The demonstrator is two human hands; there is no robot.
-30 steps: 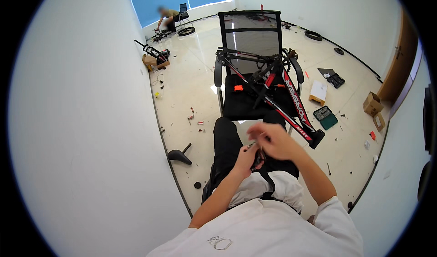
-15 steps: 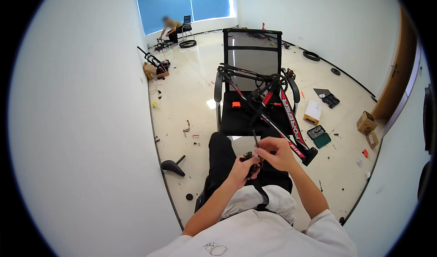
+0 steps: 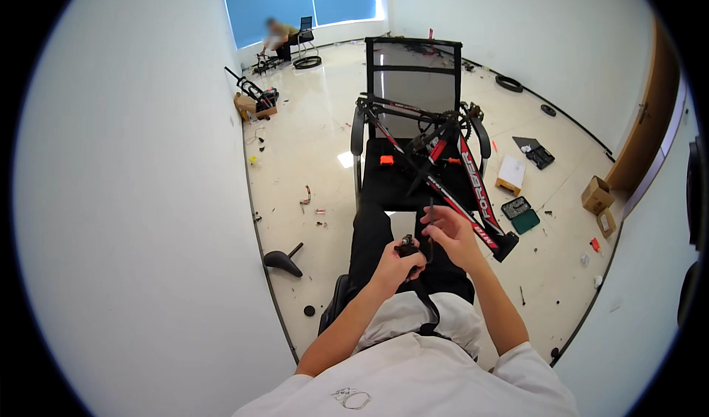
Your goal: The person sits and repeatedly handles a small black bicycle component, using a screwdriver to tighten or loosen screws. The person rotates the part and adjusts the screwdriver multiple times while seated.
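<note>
Over my lap, my left hand (image 3: 393,271) is closed round a small dark bicycle part (image 3: 406,248) with a bit of bright metal at its top. Its exact kind is partly hidden by my fingers. Just to the right, my right hand (image 3: 455,238) pinches a thin dark hex key (image 3: 431,212), held upright, its lower end beside the part. I cannot tell whether the key touches it. In front of my knees a black and red bicycle frame (image 3: 473,177) with crank and chainring lies across a black mesh chair (image 3: 415,92).
An orange item (image 3: 386,160) rests on the chair seat. On the floor are a saddle (image 3: 283,262) at left, a green tool case (image 3: 525,222), a cardboard box (image 3: 596,194) and a tyre (image 3: 508,83) at right. Far back, another person (image 3: 281,37) bends over parts.
My right hand with the hex key has shifted slightly right and up, away from the part in my left hand. The view has tilted a little; the frame and chair stay put.
</note>
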